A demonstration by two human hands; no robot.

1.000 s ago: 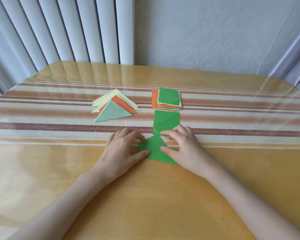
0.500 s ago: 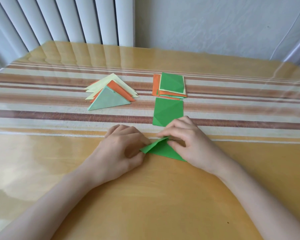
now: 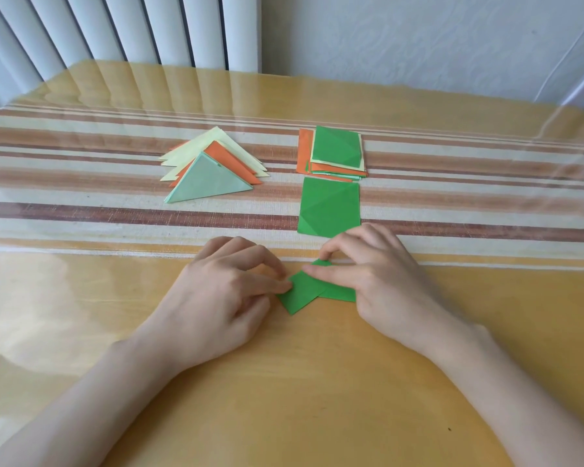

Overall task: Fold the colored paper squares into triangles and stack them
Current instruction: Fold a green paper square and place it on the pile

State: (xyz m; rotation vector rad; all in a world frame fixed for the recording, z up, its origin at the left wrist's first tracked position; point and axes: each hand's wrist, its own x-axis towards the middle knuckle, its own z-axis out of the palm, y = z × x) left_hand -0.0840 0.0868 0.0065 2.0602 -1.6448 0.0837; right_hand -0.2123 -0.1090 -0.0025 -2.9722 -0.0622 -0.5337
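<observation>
We see the green paper [image 3: 300, 293] on the table between both hands, at 6 o'clock from the loose green square [image 3: 329, 207]. Half a second ago it was a low wedge; now one corner points to 6 o'clock. The left hand [image 3: 223, 291] pinches its 9 o'clock corner, and the right hand [image 3: 378, 274] pinches the 12 o'clock tip

- Green paper triangle [image 3: 300, 294]: was flat on surface 1 s ago, lifted, now down again w/ flap doubled over.
- Right hand [image 3: 380, 274] now pinches its top tip; left hand [image 3: 223, 293] its left corner.
</observation>
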